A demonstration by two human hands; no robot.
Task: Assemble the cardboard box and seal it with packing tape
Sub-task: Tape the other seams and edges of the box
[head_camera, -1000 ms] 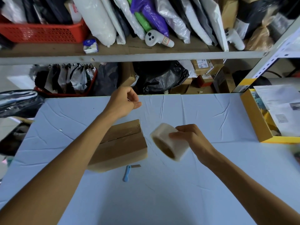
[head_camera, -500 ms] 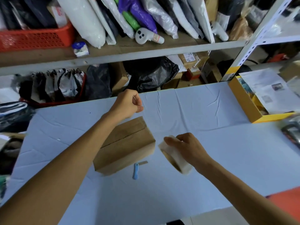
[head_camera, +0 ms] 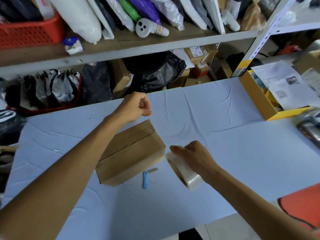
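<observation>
Two grips: right grip (head_camera: 194, 156) curls round the tape roll (head_camera: 186, 174) beside the box (head_camera: 129, 158) on the table (head_camera: 225, 153); left grip (head_camera: 136, 108) pinches beyond it (tape end, likely). Keep it taut over the seam (head_camera: 128, 145).

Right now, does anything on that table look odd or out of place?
Only the blue knife: it lies on the table beside the box with its blade out, near the right hand gripping the tape. Nothing looks spilled or damaged.
</observation>
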